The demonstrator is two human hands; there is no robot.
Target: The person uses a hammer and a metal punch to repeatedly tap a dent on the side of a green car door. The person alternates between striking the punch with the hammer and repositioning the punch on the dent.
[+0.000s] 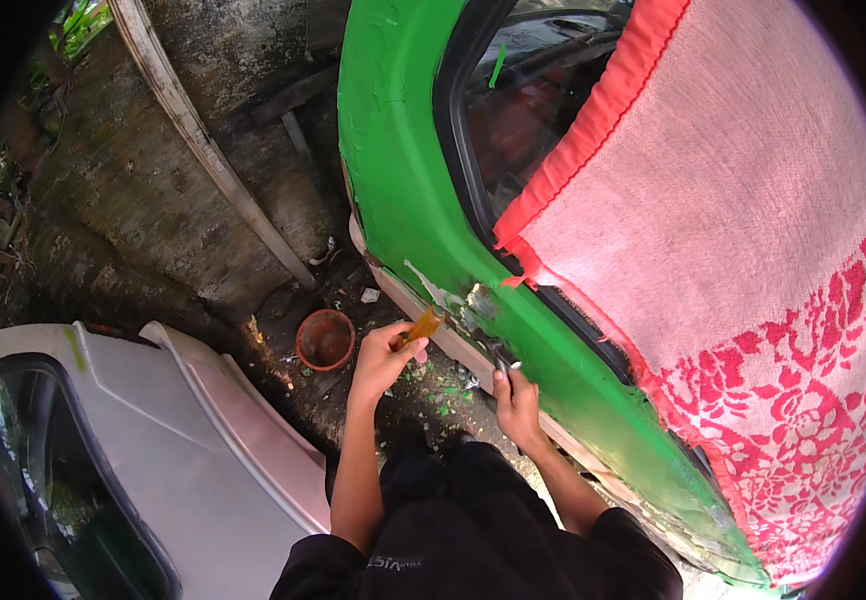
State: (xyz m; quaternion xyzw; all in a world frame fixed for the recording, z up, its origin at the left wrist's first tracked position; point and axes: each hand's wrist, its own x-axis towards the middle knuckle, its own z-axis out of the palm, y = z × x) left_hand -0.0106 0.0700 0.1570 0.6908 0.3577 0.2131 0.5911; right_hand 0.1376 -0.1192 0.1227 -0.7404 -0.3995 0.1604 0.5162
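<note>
The left fingers (411, 351) grip an amber handle (425, 324), extending beyond them near the green panel (558, 355); it seems light, stiff, perhaps slippery, best held around its middle. The right fingers (502, 385) are wrapped around a dark tool (500, 353), probably heavier.

Left grip (383, 358) and right grip (519, 403) both curled, forearms (358, 460) extended.

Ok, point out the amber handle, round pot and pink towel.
Amber handle (426, 322): head view, exposed part.
Round pot (325, 342): head view, bare inside.
Pink towel (723, 260): head view, plain middle.

brown pot (325, 340) near silver car (178, 430)
</note>
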